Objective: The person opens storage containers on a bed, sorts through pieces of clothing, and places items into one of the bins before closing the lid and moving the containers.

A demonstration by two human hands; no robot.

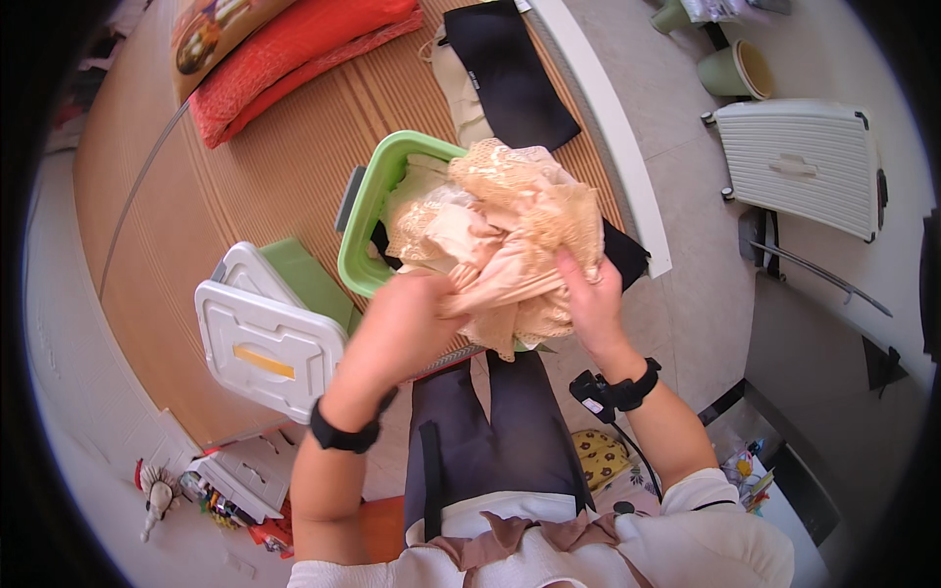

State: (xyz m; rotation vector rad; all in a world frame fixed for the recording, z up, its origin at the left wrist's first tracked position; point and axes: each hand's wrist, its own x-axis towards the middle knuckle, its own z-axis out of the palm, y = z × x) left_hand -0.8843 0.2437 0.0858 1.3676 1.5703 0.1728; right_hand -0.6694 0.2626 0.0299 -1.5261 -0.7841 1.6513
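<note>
A peach garment with lace trim [526, 220] is bunched up between my two hands. My left hand [408, 323], slightly blurred, grips a twisted fold of it. My right hand [592, 298] pinches the garment on the right side, thumb on top. Beneath the cloth stands a green plastic storage box [360, 246] with a grey handle. Inside it, more pale lace cloth [423, 202] and something black show; the box's right part is hidden. Two box lids, the front one a white lid [268, 345], lean by a green box [309, 279] to the left.
Behind the box, a black cloth piece [507, 73] lies over a beige garment [456, 88] on the slatted mat [294, 147]. A red folded blanket [294, 66] is at the far left. A white suitcase [798, 165] and a green bin [735, 70] stand on the right.
</note>
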